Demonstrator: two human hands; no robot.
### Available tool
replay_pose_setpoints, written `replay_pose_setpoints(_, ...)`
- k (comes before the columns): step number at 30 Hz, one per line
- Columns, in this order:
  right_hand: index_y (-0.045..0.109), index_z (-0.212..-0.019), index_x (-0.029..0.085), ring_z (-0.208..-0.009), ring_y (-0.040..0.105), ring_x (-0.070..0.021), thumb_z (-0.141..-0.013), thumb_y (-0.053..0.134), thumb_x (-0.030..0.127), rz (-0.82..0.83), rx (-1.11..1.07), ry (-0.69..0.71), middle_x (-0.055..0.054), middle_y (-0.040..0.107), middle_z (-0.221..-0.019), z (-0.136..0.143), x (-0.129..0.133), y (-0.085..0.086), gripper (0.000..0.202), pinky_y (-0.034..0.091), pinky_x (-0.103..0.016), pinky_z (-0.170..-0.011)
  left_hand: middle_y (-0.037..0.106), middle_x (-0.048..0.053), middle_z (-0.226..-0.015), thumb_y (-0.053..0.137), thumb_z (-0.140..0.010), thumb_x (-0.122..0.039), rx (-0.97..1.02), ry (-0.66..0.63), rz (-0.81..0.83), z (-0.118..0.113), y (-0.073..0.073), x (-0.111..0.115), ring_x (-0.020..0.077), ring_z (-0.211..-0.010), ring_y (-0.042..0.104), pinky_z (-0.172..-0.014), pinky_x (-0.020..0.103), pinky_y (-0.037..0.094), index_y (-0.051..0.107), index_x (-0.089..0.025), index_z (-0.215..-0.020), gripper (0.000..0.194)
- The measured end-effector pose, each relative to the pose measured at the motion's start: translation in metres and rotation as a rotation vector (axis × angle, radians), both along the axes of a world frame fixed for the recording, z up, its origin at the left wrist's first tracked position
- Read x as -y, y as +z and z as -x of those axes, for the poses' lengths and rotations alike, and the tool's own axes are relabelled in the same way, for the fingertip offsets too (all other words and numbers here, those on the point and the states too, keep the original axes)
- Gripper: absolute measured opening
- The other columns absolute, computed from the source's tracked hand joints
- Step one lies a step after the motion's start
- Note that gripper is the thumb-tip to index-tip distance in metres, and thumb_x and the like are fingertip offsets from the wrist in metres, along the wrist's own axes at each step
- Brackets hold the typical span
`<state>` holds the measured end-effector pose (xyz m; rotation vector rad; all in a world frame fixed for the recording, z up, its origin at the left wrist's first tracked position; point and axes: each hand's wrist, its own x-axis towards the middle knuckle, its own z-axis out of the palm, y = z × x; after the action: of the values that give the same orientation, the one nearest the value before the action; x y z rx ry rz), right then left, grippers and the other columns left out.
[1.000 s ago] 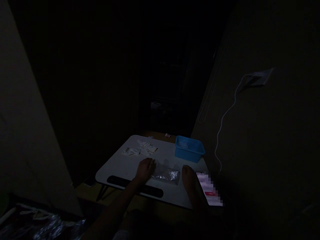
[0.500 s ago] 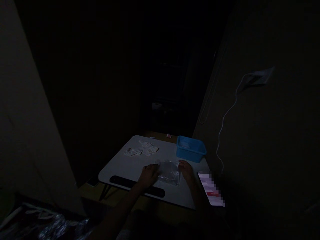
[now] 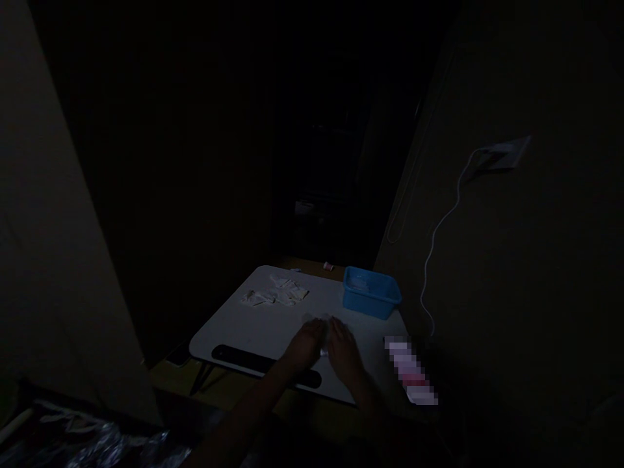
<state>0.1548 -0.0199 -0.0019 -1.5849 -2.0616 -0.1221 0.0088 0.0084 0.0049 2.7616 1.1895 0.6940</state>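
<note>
Both hands have come together over the near middle of the white table (image 3: 238, 325); half a second ago they were apart, with the clear bag (image 3: 324, 352) spread between them. Now the bag is mostly hidden, showing only as a bright glint and a faint sheen in the narrow gap between the hands, on or just above the tabletop. The left hand (image 3: 306, 343) is seen from the back, its fingers partly bent and pointing to the far side. The right hand (image 3: 344, 348) faces it from the right, fingers also partly bent and leaning inward. Each is at the bag, but the dark and the backs of the hands hide whether the fingers are closed on it. Two crumpled white heaps (image 3: 290, 291) lie at the far left of the table, the nearer one just left of the other, about where they were. One blue tub (image 3: 368, 302) stands at the far right, with something pale and see-through inside. One black strip (image 3: 263, 365) runs along the near edge, partly behind the left forearm. To the right is one lit phone (image 3: 411, 374), its screen now pixelated more fully, so any writing is unreadable. One white cable (image 3: 433, 240) hangs from the wall socket (image 3: 504, 155).
</note>
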Motion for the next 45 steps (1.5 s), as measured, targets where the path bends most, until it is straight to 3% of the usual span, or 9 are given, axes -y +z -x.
replay_pose_setpoints(3,0.034,-0.128,0.012,-0.125,0.025,-0.0202,-0.087,0.024,0.029,0.102,0.137,0.004,-0.010,0.033,-0.135,0.014,0.010,-0.002,0.045,0.015,-0.044,-0.103,0.044,0.016,-0.126,0.040,-0.072,-0.009,-0.018,-0.002,0.054,-0.009,-0.005,0.000,0.0225,-0.118,0.038,-0.099,0.039,0.028,0.041,-0.007,-0.123,0.050)
replay_pose_setpoints(7,0.036,-0.127,0.016,-0.125,0.025,-0.0233,-0.088,0.021,0.039,0.193,0.171,-0.080,-0.010,0.033,-0.134,0.012,0.014,-0.005,0.048,0.011,-0.052,-0.100,0.032,0.019,-0.133,0.036,-0.080,-0.024,-0.133,0.157,0.085,-0.005,-0.012,0.002,0.0291,-0.124,0.026,-0.099,0.051,0.018,0.035,-0.005,-0.126,0.050)
replay_pose_setpoints(14,0.033,-0.128,0.012,-0.124,0.026,-0.0249,-0.086,0.023,0.036,0.208,0.218,-0.308,-0.011,0.030,-0.135,-0.026,0.024,-0.008,0.050,0.017,-0.051,-0.097,0.030,0.017,-0.135,0.024,-0.084,-0.047,-0.162,0.274,0.021,-0.005,-0.021,0.003,0.0278,-0.125,0.023,-0.099,0.051,0.016,0.032,-0.009,-0.129,0.059)
replay_pose_setpoints(19,0.036,-0.126,0.004,-0.122,0.030,-0.0240,-0.086,0.020,0.028,0.158,0.186,-0.430,-0.015,0.036,-0.132,-0.036,0.023,-0.008,0.049,0.023,-0.042,-0.097,0.027,0.012,-0.137,0.023,-0.087,-0.041,-0.083,0.293,-0.057,-0.003,-0.020,0.003,0.0253,-0.127,0.019,-0.098,0.046,0.024,0.030,-0.015,-0.131,0.051)
replay_pose_setpoints(23,0.033,-0.129,0.006,-0.124,0.028,-0.0177,-0.084,0.021,0.021,0.126,0.184,-0.271,-0.010,0.032,-0.135,-0.021,0.021,-0.006,0.048,0.019,-0.033,-0.101,0.036,0.010,-0.133,0.023,-0.088,-0.030,-0.070,0.262,-0.060,0.000,-0.016,0.005,0.0224,-0.123,0.030,-0.096,0.043,0.029,0.038,-0.017,-0.126,0.042)
replay_pose_setpoints(26,0.030,-0.131,0.015,-0.126,0.022,-0.0181,-0.086,0.020,0.031,0.162,0.211,-0.109,-0.006,0.028,-0.137,-0.008,0.022,-0.006,0.048,0.009,-0.042,-0.103,0.037,0.010,-0.133,0.025,-0.088,-0.032,-0.142,0.214,-0.055,-0.001,-0.016,0.006,0.0226,-0.122,0.031,-0.097,0.045,0.025,0.039,-0.018,-0.125,0.043)
replay_pose_setpoints(30,0.031,-0.130,0.017,-0.126,0.022,-0.0219,-0.087,0.019,0.040,0.223,0.209,-0.181,-0.007,0.028,-0.137,-0.004,0.026,-0.007,0.050,0.006,-0.051,-0.100,0.029,0.012,-0.136,0.025,-0.086,-0.040,-0.201,0.217,-0.028,0.000,-0.020,0.004,0.0250,-0.125,0.024,-0.099,0.046,0.021,0.033,-0.014,-0.129,0.051)
replay_pose_setpoints(37,0.031,-0.129,0.011,-0.125,0.023,-0.0249,-0.085,0.023,0.041,0.225,0.225,-0.319,-0.011,0.028,-0.136,-0.018,0.036,-0.005,0.055,0.013,-0.053,-0.098,0.030,0.015,-0.135,0.024,-0.086,-0.041,-0.189,0.363,-0.004,0.006,-0.024,-0.002,0.0281,-0.125,0.024,-0.099,0.047,0.019,0.034,-0.013,-0.129,0.052)
replay_pose_setpoints(45,0.026,-0.132,0.016,-0.128,0.016,-0.0214,-0.086,0.021,0.035,0.129,0.216,-0.288,-0.006,0.021,-0.139,-0.013,0.030,-0.003,0.050,0.009,-0.050,-0.100,0.023,0.005,-0.139,0.018,-0.089,-0.037,-0.171,0.048,-0.143,0.006,-0.017,0.003,0.0201,-0.127,0.019,-0.101,0.045,0.017,0.020,-0.022,-0.134,0.047)
